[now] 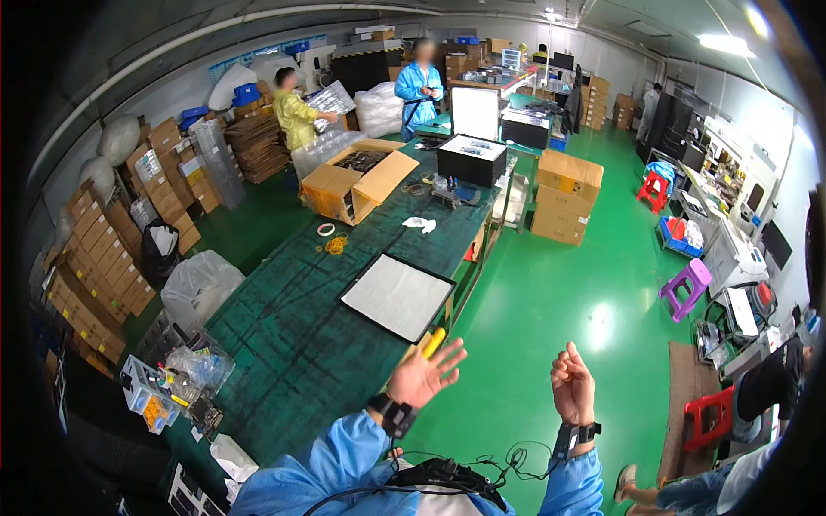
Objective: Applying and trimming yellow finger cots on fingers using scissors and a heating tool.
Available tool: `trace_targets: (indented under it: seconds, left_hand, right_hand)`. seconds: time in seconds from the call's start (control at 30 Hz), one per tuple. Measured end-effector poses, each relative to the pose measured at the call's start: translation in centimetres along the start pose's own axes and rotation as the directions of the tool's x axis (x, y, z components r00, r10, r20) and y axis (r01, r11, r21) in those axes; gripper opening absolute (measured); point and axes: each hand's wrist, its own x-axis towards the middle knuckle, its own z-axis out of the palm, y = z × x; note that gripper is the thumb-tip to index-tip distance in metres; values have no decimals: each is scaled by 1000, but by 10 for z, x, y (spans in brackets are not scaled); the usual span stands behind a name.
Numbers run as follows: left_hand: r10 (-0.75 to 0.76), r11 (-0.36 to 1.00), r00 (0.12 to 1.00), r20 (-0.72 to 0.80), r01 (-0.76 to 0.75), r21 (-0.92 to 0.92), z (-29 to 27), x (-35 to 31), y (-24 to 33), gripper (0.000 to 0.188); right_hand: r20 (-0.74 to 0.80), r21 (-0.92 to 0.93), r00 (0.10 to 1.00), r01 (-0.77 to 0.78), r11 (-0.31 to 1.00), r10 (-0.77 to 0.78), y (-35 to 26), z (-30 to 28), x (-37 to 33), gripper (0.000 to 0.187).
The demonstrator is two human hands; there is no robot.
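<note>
My left hand (423, 376) is raised with its fingers spread and nothing in it, near the table's right edge. Just beyond its fingertips is a yellow handle-like thing (434, 342), its kind unclear. Farther along the green-topped table (284, 318) lies a white sheet in a black-edged tray (400, 297). Over the floor to the right, my right hand (573, 389) is held up, its fingers curled in and nothing visible in them. Both wrists wear black bands with small devices, and thin cables run between them across my blue sleeves.
On the table are an open carton (357, 185), yellow rubber bands (335, 244), a tape roll (325, 230) and a black box (471, 161). Stacked cartons (566, 198) and a purple stool (686, 288) stand on the floor. Two people work beyond the table; another sits at right.
</note>
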Motion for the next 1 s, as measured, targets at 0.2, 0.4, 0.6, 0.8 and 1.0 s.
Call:
trace_targets:
  seconds: [0.2,0.4,0.6,0.8,1.0]
  left_hand:
    - [61,993,986,154,-75,88,18,38,9,90]
    - [83,983,961,263,-123,140,23,60,11,100]
    - [30,996,980,196,-46,79,30,65,0,109]
    - [220,897,969,112,-246,368,34,-106,72,113]
    - [67,487,986,150,-164,858,68,88,1,94]
  right_hand:
    - [72,9,997,23,1000,-24,6,-24,14,30]
    - [262,159,963,15,987,-57,10,5,15,64]
    - [232,228,969,28,973,-83,11,-13,9,67]
    - [56,26,994,91,996,-92,12,-63,-64,70]
    - [-78,7,997,-6,1000,7,36,-72,-87,69]
